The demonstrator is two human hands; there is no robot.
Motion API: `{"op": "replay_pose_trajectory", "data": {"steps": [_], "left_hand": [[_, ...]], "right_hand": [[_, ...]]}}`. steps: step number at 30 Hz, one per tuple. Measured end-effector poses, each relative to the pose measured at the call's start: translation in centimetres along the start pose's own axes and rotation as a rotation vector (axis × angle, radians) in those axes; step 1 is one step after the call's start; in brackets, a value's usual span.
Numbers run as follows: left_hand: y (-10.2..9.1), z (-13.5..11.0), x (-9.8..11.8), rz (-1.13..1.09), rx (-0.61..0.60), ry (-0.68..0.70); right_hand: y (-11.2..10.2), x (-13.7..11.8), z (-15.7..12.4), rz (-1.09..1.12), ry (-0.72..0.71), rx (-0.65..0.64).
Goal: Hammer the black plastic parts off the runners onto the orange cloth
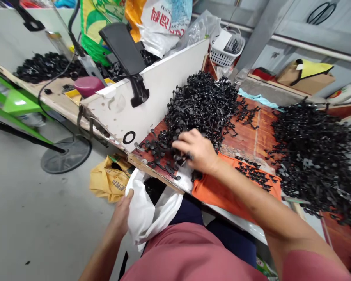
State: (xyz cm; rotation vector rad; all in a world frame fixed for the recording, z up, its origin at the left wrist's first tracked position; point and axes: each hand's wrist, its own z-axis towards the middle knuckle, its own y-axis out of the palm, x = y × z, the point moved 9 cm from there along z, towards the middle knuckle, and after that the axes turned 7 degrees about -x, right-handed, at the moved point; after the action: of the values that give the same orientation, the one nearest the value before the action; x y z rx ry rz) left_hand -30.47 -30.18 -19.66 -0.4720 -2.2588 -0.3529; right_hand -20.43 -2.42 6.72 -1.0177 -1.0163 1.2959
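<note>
A large heap of small black plastic parts [203, 105] with thin stems and rounded ends lies on the reddish-brown table top. My right hand [197, 150] is at the near-left side of this heap, its fingers curled over several of the parts; motion blurs them slightly. Below the table edge, my left hand [125, 208] grips the rim of a white bag [140, 207], with the thumb showing on the edge and the other fingers mostly hidden. The bag's mouth hangs open against the wooden table edge, and black contents show inside.
An orange cloth [213, 191] bearing black parts lies beneath my right forearm. A second black heap [316, 156] covers the right side. A white partition [152, 93] with a clamped black holder [124, 48] borders the left. A yellow sack [109, 179] sits on the floor.
</note>
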Motion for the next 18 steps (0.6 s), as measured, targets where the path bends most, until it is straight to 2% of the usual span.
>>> {"op": "replay_pose_trajectory", "data": {"steps": [2, 4, 7, 9, 12, 14, 16, 18], "left_hand": [[-0.4, 0.0, -0.2, 0.021, 0.061, -0.026], [-0.2, -0.2, 0.0, 0.018, 0.073, -0.025], [1.2, -0.6, 0.5, -0.061, -0.036, 0.001], [1.9, -0.9, 0.8, -0.11, -0.102, 0.02], [1.8, -1.3, 0.7, -0.133, -0.103, 0.01], [1.5, -1.5, 0.4, -0.153, -0.079, -0.024], [1.4, -1.6, 0.3, -0.173, -0.067, -0.044], [1.4, -1.4, 0.4, -0.169, -0.077, -0.024]], "right_hand": [[1.4, -4.9, -1.8, -0.047, -0.173, -0.016], [3.4, -9.5, -3.3, -0.055, -0.312, -0.047], [6.5, -14.9, -4.3, -0.051, -0.419, -0.061], [9.1, -17.2, -4.3, -0.063, -0.445, -0.112], [13.3, -18.5, -3.8, -0.113, -0.404, -0.28], [14.5, -18.5, -3.5, -0.112, -0.398, -0.368], [13.3, -18.3, -2.8, -0.024, -0.455, -0.398], [10.4, -16.9, -1.0, 0.127, -0.481, -0.393]]}}
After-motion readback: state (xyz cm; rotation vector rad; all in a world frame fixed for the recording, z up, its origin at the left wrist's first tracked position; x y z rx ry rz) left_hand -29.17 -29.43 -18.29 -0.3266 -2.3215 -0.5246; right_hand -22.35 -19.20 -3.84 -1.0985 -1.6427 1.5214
